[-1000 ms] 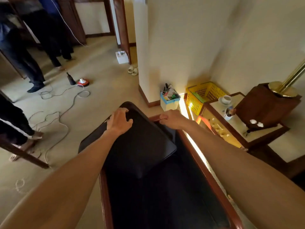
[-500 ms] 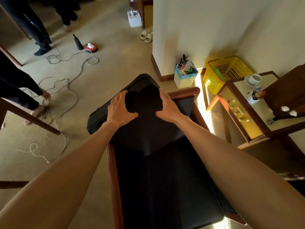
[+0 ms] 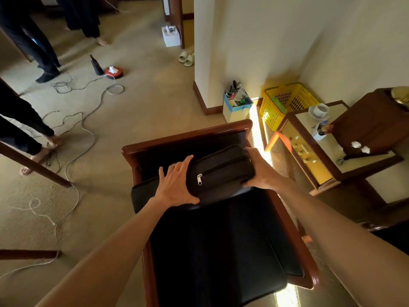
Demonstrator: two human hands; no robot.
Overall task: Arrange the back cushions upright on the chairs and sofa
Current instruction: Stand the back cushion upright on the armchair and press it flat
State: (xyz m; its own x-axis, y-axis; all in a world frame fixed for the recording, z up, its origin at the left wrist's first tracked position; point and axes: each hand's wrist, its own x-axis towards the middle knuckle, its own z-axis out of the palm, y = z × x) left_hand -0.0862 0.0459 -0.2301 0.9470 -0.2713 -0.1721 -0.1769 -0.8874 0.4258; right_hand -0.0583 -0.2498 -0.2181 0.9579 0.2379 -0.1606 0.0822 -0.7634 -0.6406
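A black back cushion [image 3: 219, 171] with a silver zipper stands on edge across a wooden-framed chair [image 3: 186, 137], just in front of the chair's backrest, its zipped side facing up. My left hand [image 3: 177, 185] presses flat against the cushion's left end, fingers spread. At the right end, my right hand [image 3: 257, 169] grips it. Its left lower corner sticks out past the chair's left arm. The chair's black seat cushion [image 3: 223, 244] lies below.
Cables [image 3: 75, 138] trail over the carpet at left, near people's legs and feet [image 3: 44, 69]. A wooden bar [image 3: 35, 167] juts in at left. On the right are a yellow basket [image 3: 285, 103], a paper-filled box [image 3: 236, 105] and a side table [image 3: 332, 149] with cups.
The cushion has been turned from lying tilted over the backrest to standing on edge in front of it, zipper side up. Both hands shifted from its top face to its ends.
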